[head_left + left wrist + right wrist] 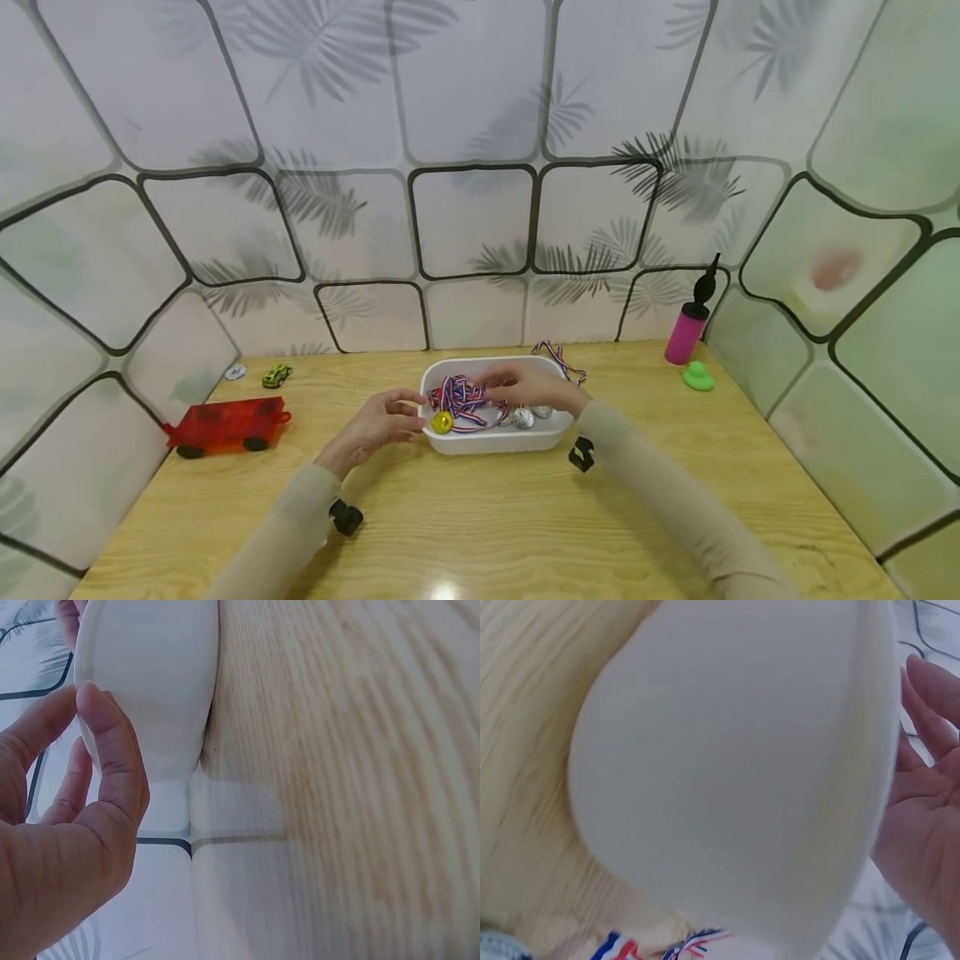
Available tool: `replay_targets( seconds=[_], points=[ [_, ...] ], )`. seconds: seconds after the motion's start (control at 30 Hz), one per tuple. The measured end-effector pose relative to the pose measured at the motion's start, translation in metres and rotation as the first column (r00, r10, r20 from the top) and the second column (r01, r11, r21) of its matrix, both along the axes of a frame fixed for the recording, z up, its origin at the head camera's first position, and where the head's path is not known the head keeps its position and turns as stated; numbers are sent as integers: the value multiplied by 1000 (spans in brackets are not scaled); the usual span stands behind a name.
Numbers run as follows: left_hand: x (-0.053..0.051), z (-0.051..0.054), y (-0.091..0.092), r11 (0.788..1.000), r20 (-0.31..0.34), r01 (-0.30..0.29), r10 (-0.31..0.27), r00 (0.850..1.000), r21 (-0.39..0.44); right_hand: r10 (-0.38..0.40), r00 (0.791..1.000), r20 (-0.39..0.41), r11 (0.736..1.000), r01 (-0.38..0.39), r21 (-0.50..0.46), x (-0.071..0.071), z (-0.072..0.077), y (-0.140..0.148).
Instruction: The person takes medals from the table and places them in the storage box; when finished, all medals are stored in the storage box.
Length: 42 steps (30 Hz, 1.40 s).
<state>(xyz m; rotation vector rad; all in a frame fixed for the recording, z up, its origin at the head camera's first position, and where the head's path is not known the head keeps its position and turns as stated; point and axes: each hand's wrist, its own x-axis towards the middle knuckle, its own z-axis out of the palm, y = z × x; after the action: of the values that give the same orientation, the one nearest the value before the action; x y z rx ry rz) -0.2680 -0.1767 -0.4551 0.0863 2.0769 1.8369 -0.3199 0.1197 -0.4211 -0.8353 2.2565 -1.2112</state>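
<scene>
A white plastic tub (491,444) stands on the table with medals and striped ribbons in it. My left hand (384,427) is at its left end; in the left wrist view, thumb and curled index finger pinch the rim. Red, white and blue ribbons (459,396) lie heaped in the tub's left half. A gold medal (442,422) rests at the front left, and silver medals (522,417) lie right of it. Over the tub, my right hand (532,386) reaches toward the ribbons with loosely bent fingers; the tub wall hides part of it in the right wrist view.
A red toy vehicle (228,423), a small green car (277,376) and a round white badge (236,372) are on the left. A pink pump (685,335) and a green toy (698,377) stand at the right. One ribbon (553,353) lies behind the tub.
</scene>
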Motion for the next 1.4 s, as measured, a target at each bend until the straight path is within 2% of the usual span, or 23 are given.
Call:
replay_targets(
  seconds=[0.17,0.3,0.43,0.63,0.83,1.1,1.4],
  points=[
    [-1,1,0,1000,1,-2,2,1000,1,-13,998,-56,1000,12,-21,1,5,20],
    [0,2,0,1000,13,-6,6,1000,3,-24,998,-55,997,20,-69,3,7,39],
    [1,2,-1,1000,7,10,-10,1000,7,-75,995,-59,992,69,-102,4,8,62],
    [1,-1,-2,999,-24,38,-37,999,23,-175,984,-23,978,171,-117,6,9,99],
    [1,0,-2,1000,-17,23,-23,1000,14,-193,981,-26,976,190,-106,7,1,124],
    [1,0,-4,999,-24,34,-33,999,10,-212,977,-19,970,208,-125,9,-14,139],
    [2,3,-2,999,-16,36,-36,999,8,-218,974,-61,975,215,-50,12,-28,159]
  ],
)
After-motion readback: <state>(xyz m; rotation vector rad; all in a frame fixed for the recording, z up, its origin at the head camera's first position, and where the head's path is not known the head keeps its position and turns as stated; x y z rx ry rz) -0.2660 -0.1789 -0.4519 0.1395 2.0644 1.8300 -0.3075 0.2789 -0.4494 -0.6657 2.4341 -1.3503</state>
